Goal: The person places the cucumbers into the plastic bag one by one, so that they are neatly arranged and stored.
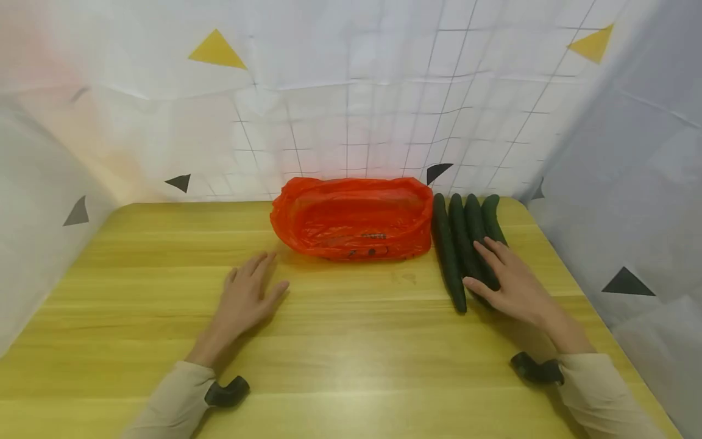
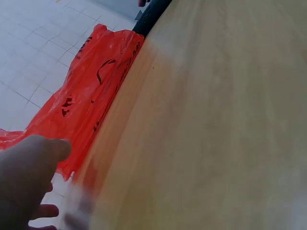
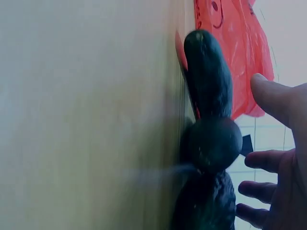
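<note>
Several dark green cucumbers [image 1: 450,262] lie side by side at the right of the table, beside an open red plastic bag [image 1: 411,244]. Over the right-hand cucumbers is my right hand [image 1: 512,283], fingers spread and partly covering them. In the right wrist view, the thumb and fingers of this hand [image 3: 288,158] are apart, close by the cucumber ends [image 3: 208,72]. My left hand [image 1: 247,299] is held with loose fingers in front of the bag's left end. The left wrist view has its thumb overlapping the bag [image 2: 98,79].
The wooden table [image 1: 351,341] has a white sheet [image 1: 329,122] with grid lines and triangles behind it, and pale sheets at both sides. A black curved piece [image 1: 227,391] sits at the left wrist, and another black piece [image 1: 537,369] at the right.
</note>
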A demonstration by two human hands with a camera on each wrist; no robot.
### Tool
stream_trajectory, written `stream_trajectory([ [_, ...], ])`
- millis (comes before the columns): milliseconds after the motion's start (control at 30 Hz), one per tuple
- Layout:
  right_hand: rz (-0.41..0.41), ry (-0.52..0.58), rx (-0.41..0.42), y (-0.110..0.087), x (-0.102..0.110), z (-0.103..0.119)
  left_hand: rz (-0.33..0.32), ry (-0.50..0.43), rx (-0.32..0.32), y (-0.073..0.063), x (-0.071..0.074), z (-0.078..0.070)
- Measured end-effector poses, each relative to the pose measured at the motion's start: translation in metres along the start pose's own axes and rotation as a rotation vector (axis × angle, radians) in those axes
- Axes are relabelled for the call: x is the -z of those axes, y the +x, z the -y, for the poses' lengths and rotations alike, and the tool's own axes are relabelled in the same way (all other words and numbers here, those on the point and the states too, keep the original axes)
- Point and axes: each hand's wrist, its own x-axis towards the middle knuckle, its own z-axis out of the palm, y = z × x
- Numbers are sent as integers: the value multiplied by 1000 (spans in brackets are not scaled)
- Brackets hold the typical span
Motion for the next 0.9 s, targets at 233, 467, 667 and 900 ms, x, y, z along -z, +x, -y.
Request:
stream_trajectory([
  [233, 29, 51, -66, 1, 3, -14, -110, -254, 81, 6, -5, 7],
  [467, 44, 139, -75, -1, 6, -25, -112, -507, 251, 18, -6, 10],
  [667, 8, 174, -80, -1, 7, -30, -176, -649, 293, 32, -10, 7],
  [900, -21, 153, -106, -1, 8, -37, -195, -856, 337, 50, -4, -12],
])
